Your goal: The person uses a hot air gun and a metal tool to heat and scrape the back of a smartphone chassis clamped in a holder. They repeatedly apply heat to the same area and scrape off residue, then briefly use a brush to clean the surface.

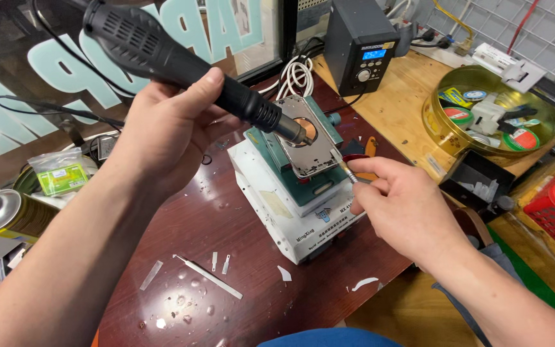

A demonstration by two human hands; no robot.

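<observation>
The left hand (168,122) is wrapped tight around a black hot air gun (175,61), its metal tip pointed down at a shiny phone frame (303,138). The right hand (399,205) pinches a thin metal pick (343,166) at the frame's edge. The frame lies flat on a green and white box-shaped stand (290,199) on the dark red table (226,244). The frame looks thin, stiff and easy to bend – best held by its edges. The gun looks chunky – best gripped mid-handle. A round gold tin (435,125) sits well apart.

The hot-air gun (175,61) has its nozzle tip hiding part of the phone frame (306,138).
</observation>
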